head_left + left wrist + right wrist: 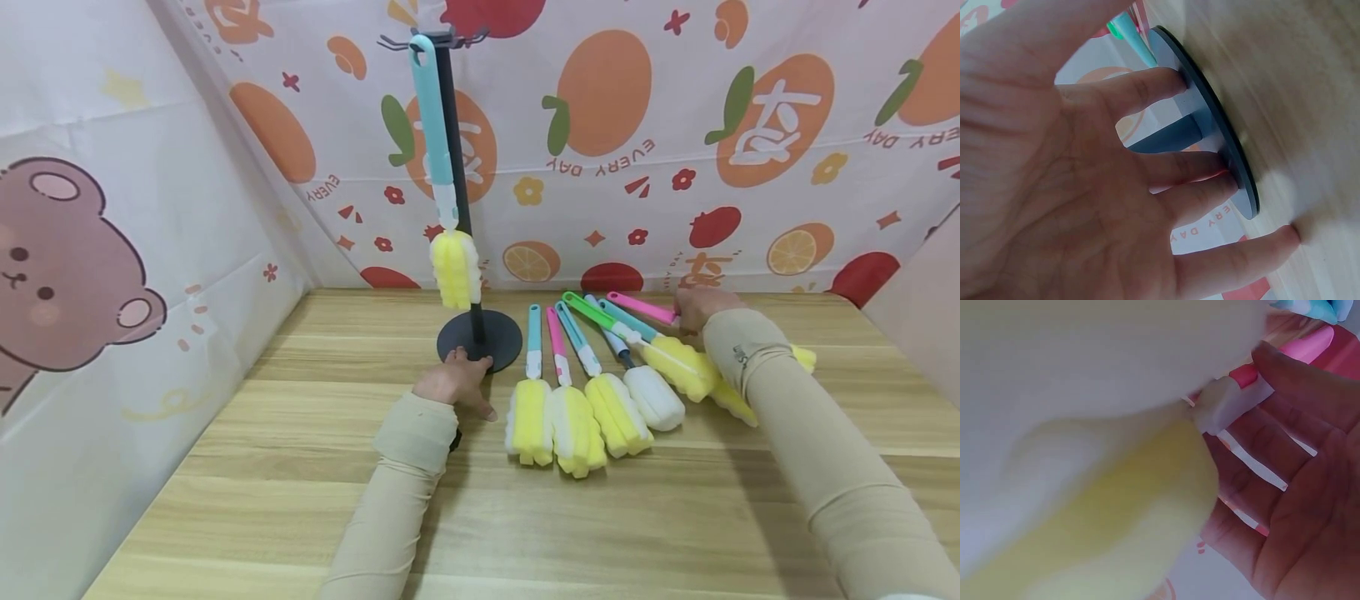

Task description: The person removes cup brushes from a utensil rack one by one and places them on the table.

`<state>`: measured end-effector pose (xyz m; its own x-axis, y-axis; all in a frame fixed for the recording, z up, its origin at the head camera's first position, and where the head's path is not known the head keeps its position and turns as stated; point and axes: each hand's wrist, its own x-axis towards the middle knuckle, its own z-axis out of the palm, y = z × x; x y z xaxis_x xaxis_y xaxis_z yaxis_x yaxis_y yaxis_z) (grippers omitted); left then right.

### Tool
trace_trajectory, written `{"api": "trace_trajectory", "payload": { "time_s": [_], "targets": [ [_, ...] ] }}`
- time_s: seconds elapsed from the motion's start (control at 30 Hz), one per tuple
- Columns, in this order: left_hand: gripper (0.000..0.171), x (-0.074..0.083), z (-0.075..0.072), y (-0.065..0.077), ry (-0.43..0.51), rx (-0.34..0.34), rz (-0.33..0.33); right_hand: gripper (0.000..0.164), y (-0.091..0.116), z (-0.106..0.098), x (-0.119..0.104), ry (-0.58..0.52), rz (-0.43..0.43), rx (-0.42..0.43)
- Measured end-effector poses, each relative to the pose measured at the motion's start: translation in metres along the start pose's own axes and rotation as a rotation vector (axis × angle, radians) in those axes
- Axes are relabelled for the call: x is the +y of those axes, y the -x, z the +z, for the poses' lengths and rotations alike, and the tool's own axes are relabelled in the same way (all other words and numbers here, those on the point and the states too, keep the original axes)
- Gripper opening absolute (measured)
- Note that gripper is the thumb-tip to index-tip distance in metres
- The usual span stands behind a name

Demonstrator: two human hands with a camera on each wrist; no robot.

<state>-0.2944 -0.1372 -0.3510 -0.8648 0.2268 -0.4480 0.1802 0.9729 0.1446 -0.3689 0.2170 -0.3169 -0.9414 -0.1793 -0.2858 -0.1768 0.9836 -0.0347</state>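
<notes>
My left hand (453,383) rests its outstretched fingertips on the round black base (504,337) of an upright stand. In the left wrist view the little finger touches the tabletop beside that base (1244,203). From a hook at the stand's top hangs a sponge bottle brush with a turquoise handle (432,117). At the right, my right hand (705,307) pinches a pink-handled bottle brush (641,307) near its neck, between thumb and fingers. The yellow-and-white sponge (1122,506) of this brush looms close in the right wrist view; my forearm partly hides it in the head view.
Several bottle brushes lie fanned on the wooden table (300,467), including a turquoise-handled one (533,342), a green-handled one (600,312) and one with a white sponge (654,398). A fruit-print cloth (660,192) hangs behind, and a bear-print cloth (67,267) at the left.
</notes>
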Motion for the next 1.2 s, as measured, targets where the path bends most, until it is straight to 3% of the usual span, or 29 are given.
{"api": "trace_trajectory", "payload": {
  "time_s": [0.13, 0.37, 1.2],
  "targets": [
    [0.090, -0.0004, 0.0000, 0.0006, -0.005, 0.005, 0.005, 0.028, -0.0011, 0.0015, 0.0010, -0.006, 0.007, -0.025],
    [0.091, -0.0001, -0.0001, 0.0007, 0.000, 0.005, 0.009, 0.008, -0.0065, 0.0007, 0.0043, -0.067, -0.006, -0.115],
    [0.091, 0.0007, 0.0003, 0.0009, 0.001, 0.004, -0.005, 0.012, -0.0080, -0.0014, 0.0035, -0.105, -0.062, -0.124]
  ]
}}
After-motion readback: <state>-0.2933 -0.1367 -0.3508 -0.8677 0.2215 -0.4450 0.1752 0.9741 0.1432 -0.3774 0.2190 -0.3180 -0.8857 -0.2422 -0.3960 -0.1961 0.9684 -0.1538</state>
